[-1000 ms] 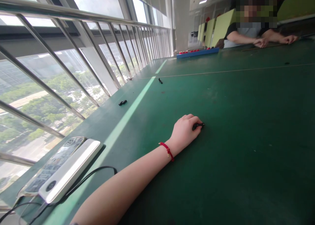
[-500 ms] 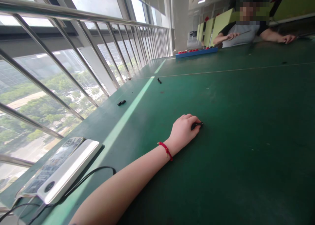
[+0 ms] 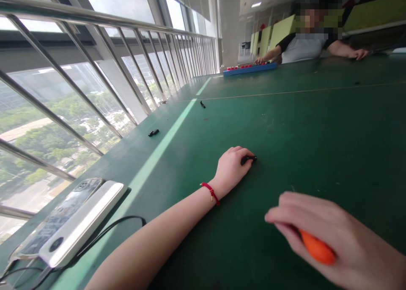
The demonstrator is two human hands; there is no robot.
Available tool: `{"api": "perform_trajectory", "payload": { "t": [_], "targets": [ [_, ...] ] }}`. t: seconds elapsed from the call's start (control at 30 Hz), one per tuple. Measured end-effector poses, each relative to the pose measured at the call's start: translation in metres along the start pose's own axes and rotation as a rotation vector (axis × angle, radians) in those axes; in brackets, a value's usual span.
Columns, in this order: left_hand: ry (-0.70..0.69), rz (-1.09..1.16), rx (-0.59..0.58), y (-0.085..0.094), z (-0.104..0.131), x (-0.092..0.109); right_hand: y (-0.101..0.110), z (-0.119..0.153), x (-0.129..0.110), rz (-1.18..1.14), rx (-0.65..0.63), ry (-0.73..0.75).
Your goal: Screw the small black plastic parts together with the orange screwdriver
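My left hand (image 3: 234,167), with a red cord bracelet (image 3: 210,191) on its wrist, rests on the green table (image 3: 196,247). Its fingers are closed on a small black part (image 3: 248,159), whose far end sticks out past the fingertips. At the lower right is my right hand (image 3: 317,226), fingers wrapped round a tool with an orange handle (image 3: 317,248). The front of that tool is too faint and hidden for me to tell its kind. A gap of bare tabletop separates the two hands.
Two more small black parts (image 3: 153,133) (image 3: 203,104) lie farther off. At left lie a phone (image 3: 60,222) and a white power bank (image 3: 85,222) with cables, beside a metal railing (image 3: 104,19). Across the table a person (image 3: 301,48) reaches into a blue tray (image 3: 250,69) of red pieces.
My right hand has come into view from the right, holding the orange-handled tool. My left hand keeps its hold on the black part. The person opposite has moved a hand to the tray.
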State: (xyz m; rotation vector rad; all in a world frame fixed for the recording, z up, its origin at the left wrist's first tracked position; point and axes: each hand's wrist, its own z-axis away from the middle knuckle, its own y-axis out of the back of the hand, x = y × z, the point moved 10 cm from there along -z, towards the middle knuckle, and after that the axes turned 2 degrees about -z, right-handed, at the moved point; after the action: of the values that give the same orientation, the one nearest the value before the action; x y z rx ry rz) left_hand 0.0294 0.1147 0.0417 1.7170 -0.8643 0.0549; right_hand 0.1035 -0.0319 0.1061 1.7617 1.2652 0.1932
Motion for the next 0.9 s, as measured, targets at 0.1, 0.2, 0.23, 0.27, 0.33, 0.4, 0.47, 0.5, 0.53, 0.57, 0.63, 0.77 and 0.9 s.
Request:
{"api": "perform_trajectory", "payload": {
  "t": [0.1,0.2,0.23,0.27,0.33,0.4,0.47,0.5,0.53,0.57,0.63,0.77,0.9],
  "targets": [
    [-0.017,0.008,-0.010,0.000,0.000,0.002,0.041,-0.011,0.029,0.091,0.373,0.073],
    [-0.022,0.016,-0.023,0.000,0.000,0.004,0.067,0.001,0.064,0.238,0.666,-0.013],
    [-0.023,0.018,-0.025,0.000,0.000,0.004,0.064,0.000,0.078,0.264,0.630,-0.089],
    [-0.027,0.022,-0.024,0.000,-0.001,0.005,0.060,0.001,0.086,0.290,0.599,-0.113],
    [-0.040,0.036,-0.016,0.001,-0.001,0.006,0.050,0.003,0.107,0.277,0.518,-0.234],
    [-0.049,0.060,-0.004,0.001,-0.002,0.007,0.040,0.005,0.122,0.222,0.456,-0.320],
    [-0.056,0.088,0.011,0.001,-0.003,0.007,0.022,0.001,0.132,0.189,0.314,-0.366],
    [-0.059,0.103,0.018,0.001,-0.004,0.007,0.012,-0.001,0.138,0.176,0.234,-0.397],
    [-0.062,0.117,0.025,0.001,-0.004,0.007,0.004,-0.002,0.143,0.156,0.177,-0.429],
    [-0.063,0.129,0.032,0.002,-0.005,0.008,-0.002,-0.003,0.148,0.138,0.137,-0.456],
    [-0.070,0.147,0.041,0.002,-0.006,0.010,-0.008,-0.004,0.154,0.124,0.109,-0.484],
    [-0.115,0.170,0.054,0.003,-0.007,0.016,-0.008,-0.004,0.159,0.146,0.121,-0.489],
    [-0.146,0.201,0.048,0.002,-0.008,0.019,-0.006,-0.004,0.165,0.151,0.142,-0.527]
  ]
}}
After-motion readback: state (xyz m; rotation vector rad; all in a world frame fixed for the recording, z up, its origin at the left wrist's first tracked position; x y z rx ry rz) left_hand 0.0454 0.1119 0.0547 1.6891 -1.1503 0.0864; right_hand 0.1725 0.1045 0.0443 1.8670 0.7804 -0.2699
